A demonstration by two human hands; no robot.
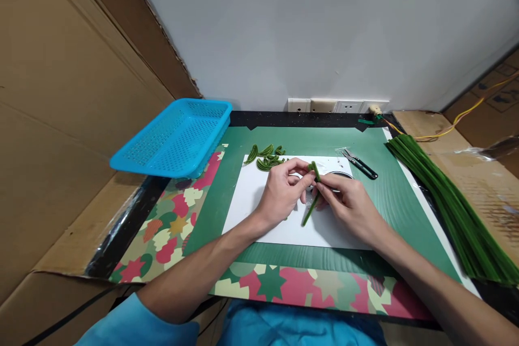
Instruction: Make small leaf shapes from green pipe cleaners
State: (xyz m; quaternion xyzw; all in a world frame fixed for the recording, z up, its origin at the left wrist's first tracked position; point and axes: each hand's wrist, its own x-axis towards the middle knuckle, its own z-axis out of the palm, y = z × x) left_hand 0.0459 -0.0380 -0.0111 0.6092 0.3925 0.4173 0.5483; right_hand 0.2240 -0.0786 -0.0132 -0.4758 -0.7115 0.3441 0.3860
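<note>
Over the white sheet (247, 205) both hands meet on a fuzzy green pipe cleaner (310, 211), bent near its top, with a straight tail pointing down and toward me. My left hand (286, 186) pinches its upper part between thumb and fingers. From the other side, my right hand (344, 197) grips it just below the bend. Several curled leaf shapes of the same green pipe cleaner (265, 163) lie behind my left hand. A round dark-rimmed object (340, 174) is mostly hidden behind my right hand.
Black-handled snips (360, 165) lie on the green mat (405, 200), right of the sheet. A thick bundle of long green pipe cleaners (450, 211) rests at the right edge. At the left stands a blue plastic basket (162, 146). Sockets (336, 106) line the wall behind.
</note>
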